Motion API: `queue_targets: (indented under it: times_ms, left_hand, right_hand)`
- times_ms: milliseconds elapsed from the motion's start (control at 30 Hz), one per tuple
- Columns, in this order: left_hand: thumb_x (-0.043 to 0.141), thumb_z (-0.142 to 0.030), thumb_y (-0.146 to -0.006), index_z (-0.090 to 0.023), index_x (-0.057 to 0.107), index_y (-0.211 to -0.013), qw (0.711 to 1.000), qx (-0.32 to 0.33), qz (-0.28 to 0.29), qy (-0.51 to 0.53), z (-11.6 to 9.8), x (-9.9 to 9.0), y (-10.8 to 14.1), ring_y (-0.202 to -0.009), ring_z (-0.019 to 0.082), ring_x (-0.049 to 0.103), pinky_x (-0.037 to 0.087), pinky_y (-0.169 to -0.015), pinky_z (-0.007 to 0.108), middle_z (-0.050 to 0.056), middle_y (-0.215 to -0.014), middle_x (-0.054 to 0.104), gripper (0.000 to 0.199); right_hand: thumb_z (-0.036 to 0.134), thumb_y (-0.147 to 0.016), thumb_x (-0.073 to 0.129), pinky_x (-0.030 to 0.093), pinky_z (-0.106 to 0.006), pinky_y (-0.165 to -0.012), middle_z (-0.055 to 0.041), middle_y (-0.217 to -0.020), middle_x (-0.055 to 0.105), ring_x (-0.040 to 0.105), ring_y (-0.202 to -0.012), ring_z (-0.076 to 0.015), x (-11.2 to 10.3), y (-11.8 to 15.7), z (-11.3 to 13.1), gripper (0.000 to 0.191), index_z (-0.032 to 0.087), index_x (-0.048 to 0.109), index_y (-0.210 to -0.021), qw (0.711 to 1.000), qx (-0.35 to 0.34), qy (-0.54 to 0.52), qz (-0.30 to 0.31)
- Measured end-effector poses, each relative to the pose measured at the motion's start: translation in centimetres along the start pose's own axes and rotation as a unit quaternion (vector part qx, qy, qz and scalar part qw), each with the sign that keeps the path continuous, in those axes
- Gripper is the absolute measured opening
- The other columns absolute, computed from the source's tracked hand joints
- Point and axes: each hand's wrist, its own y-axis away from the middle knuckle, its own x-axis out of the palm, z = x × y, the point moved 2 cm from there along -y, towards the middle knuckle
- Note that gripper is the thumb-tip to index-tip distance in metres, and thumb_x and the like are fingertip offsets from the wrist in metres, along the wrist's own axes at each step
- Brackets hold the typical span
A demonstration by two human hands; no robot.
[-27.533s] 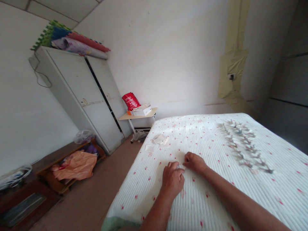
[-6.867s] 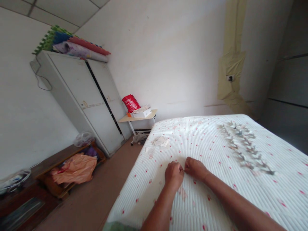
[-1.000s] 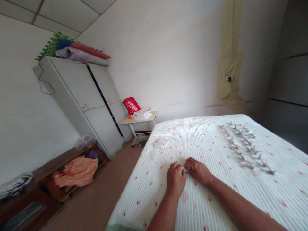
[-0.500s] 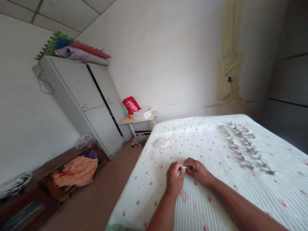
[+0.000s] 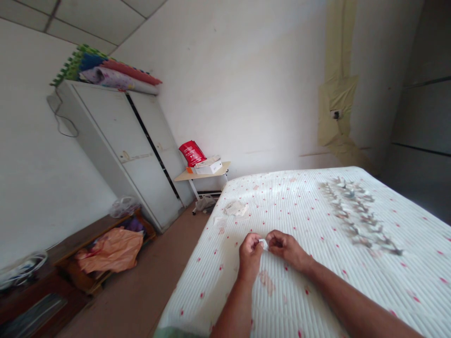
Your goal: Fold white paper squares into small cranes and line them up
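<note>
White paper (image 5: pixel 263 244), partly hidden

Left hand (image 5: pixel 250 249) and right hand (image 5: pixel 283 246) — small white paper (image 5: pixel 263 244) between fingertips, above patterned bedspread (image 5: pixel 292 206).

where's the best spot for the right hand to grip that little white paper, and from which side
Probably the edge facing the right hand, pinched lightly from the right. The left hand covers the other end of the small white paper, while this part sticks out past its fingers. Any folds are too small to make out.
</note>
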Motion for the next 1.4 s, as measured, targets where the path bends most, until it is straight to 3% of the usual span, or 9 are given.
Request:
queue_targets:
  times_ms: [133, 300, 533, 867, 1133, 1400]
  left_hand:
    - [0.054, -0.021, -0.07, -0.016, 0.054, -0.084, 1.0, -0.005, 0.01, 0.005, -0.2, 0.0, 0.0, -0.069, 0.011, 0.052, 0.04, -0.064, 0.02, 0.0, -0.071, 0.056, 0.016]
    - [0.056, -0.024, -0.07, -0.016, 0.052, -0.08, 0.999, -0.012, 0.022, 0.021, -0.5, 0.1, 0.1, -0.07, 0.012, 0.054, 0.04, -0.064, 0.02, 0.001, -0.073, 0.058, 0.014]
    - [0.054, -0.013, -0.064, -0.016, 0.05, -0.076, 0.999, -0.015, 0.029, 0.014, 0.1, 0.2, 0.0, -0.063, 0.009, 0.05, 0.036, -0.058, 0.018, -0.002, -0.066, 0.054, 0.014]
    - [0.057, -0.013, -0.06, -0.015, 0.051, -0.077, 0.997, -0.047, 0.032, 0.042, -0.6, 0.3, -0.1, -0.058, 0.008, 0.049, 0.034, -0.055, 0.018, -0.003, -0.061, 0.054, 0.018]
    - [0.063, -0.014, -0.056, -0.016, 0.051, -0.08, 0.996, -0.06, 0.042, 0.052, -0.2, 0.0, -0.2, -0.053, 0.007, 0.045, 0.031, -0.051, 0.017, -0.005, -0.057, 0.049, 0.027]
    - [0.061, -0.018, -0.059, -0.015, 0.051, -0.085, 0.994, -0.065, 0.05, 0.071, -0.2, -0.1, -0.2, -0.057, 0.009, 0.049, 0.034, -0.055, 0.019, -0.002, -0.062, 0.056, 0.028]
  right_hand:
    - [0.014, -0.071, 0.047, 0.036, -0.02, -0.054, 0.0059, -0.061, 0.048, 0.046, -0.055, -0.0091, 0.1, 0.3, 1.0, 0.023, 0.019, 0.048, -0.094, 0.996, -0.03, 0.08, -0.018]
    - [0.01, -0.071, 0.043, 0.043, -0.024, -0.069, -0.0014, -0.084, 0.059, 0.055, -0.074, -0.0125, 0.2, 0.6, 1.9, 0.032, 0.021, 0.053, -0.099, 0.976, -0.091, 0.197, -0.016]
    - [0.005, -0.073, 0.041, 0.043, -0.025, -0.078, -0.0037, -0.092, 0.062, 0.057, -0.086, -0.0135, 0.3, 0.5, 2.0, 0.034, 0.021, 0.058, -0.098, 0.97, -0.122, 0.21, 0.004]
    - [0.005, -0.078, 0.041, 0.045, -0.024, -0.072, -0.0036, -0.089, 0.057, 0.057, -0.082, -0.0128, 0.2, 0.6, 2.2, 0.038, 0.024, 0.06, -0.104, 0.956, -0.191, 0.222, 0.01]
    - [0.003, -0.075, 0.04, 0.045, -0.023, -0.071, -0.0042, -0.096, 0.055, 0.057, -0.082, -0.0123, 0.0, 0.5, 1.8, 0.043, 0.024, 0.059, -0.107, 0.949, -0.175, 0.264, -0.001]
    - [0.003, -0.072, 0.043, 0.045, -0.024, -0.076, -0.0041, -0.096, 0.057, 0.057, -0.085, -0.0128, 0.0, 0.6, 2.0, 0.049, 0.025, 0.054, -0.114, 0.95, -0.145, 0.273, 0.033]
